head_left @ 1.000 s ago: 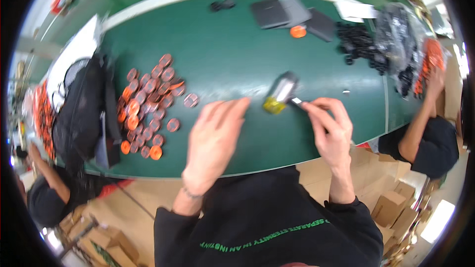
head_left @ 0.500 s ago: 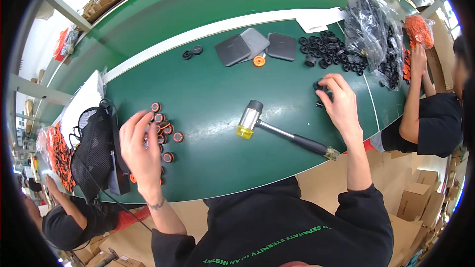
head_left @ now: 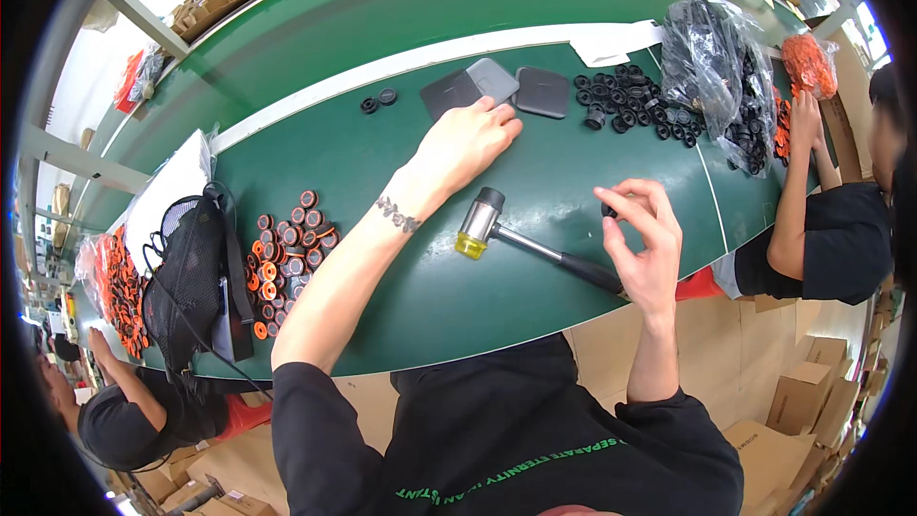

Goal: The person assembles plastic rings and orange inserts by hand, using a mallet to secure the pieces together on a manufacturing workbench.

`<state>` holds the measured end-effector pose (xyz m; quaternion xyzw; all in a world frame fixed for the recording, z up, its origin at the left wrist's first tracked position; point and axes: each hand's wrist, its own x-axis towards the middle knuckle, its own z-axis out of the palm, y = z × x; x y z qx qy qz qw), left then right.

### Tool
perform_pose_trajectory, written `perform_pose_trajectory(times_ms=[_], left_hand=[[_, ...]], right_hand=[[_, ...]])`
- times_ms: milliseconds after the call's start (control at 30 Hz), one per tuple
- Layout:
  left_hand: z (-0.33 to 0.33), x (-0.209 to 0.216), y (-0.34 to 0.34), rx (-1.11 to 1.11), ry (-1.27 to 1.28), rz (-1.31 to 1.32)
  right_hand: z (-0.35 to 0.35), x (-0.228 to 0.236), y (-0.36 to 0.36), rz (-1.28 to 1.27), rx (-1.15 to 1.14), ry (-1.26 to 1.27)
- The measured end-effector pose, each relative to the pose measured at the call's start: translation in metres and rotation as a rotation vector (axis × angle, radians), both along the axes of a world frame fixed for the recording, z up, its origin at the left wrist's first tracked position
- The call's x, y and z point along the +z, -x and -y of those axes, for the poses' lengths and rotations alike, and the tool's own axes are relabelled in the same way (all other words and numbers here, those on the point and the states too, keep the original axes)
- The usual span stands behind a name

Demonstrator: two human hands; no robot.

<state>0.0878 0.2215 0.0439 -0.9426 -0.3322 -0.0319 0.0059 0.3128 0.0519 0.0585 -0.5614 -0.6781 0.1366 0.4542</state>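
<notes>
My left hand (head_left: 466, 148) reaches to the middle of the bench with its fingers curled down, just in front of the flat dark grey square pads (head_left: 543, 93). Whatever its fingertips close on is hidden beneath them. Between the thumb and fingers of my right hand (head_left: 650, 239) is a small black round plastic part (head_left: 608, 211), held above the bench. A mallet (head_left: 489, 223) with a black face and a yellow face lies between my hands. Part of its black handle goes behind my right hand. Black-and-orange round pieces (head_left: 312, 219) are heaped at the left.
Loose black round parts (head_left: 626, 96) lie at the back right, beside a clear bag (head_left: 716, 57) of more. Two black rings (head_left: 386, 96) sit at the back. A black mesh bag (head_left: 181, 268) stands left, near orange parts (head_left: 122, 296). Co-workers (head_left: 831, 220) sit on both sides.
My left hand has moved from the heap at the left to the middle, covering the spot where an orange ring lay. My right hand has come nearer to me with the black part.
</notes>
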Motion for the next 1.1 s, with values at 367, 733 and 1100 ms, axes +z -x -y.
perform_pose_trajectory(times_ms=[367, 733, 1100], left_hand=[[0.12, 0.054, 0.052, 0.299, 0.8, 1.297], [0.195, -0.032, 0.075, 0.112, 1.205, 2.038], [0.205, -0.046, 0.074, 0.072, 1.33, 2.148]], right_hand=[[0.0, 0.0, 0.052, -0.449, 0.306, -0.027], [-0.004, -0.004, 0.111, -0.332, 0.567, -0.093], [-0.004, -0.001, 0.126, -0.247, 0.516, -0.103]])
